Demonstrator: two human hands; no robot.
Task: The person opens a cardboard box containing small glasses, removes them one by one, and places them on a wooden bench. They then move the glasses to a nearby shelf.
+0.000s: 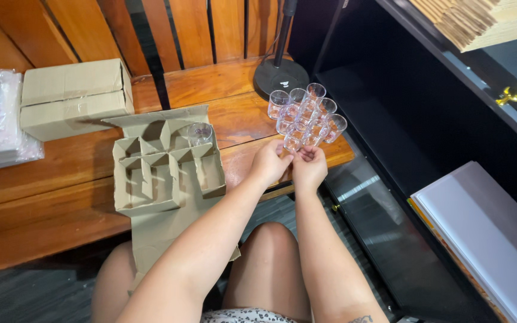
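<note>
Clear glass tumbler (pixel 293 141) stands upright, mouth up; left hand (pixel 268 162) and right hand (pixel 309 167) fingers pinch it.

We see clear glossy glass cups (pixel 306 116), a matt brown cardboard divider tray (pixel 163 173), and a smooth varnished wooden table (pixel 49 179).

clear pink-tinted glasses (pixel 306 116), brown cardboard divider (pixel 166 164), reddish-brown wooden bench (pixel 43 197)

Stockroom or shop backroom — cardboard boxes (pixel 76 97), stacked flat cartons (pixel 480 21), black shelving (pixel 450 66).
</note>
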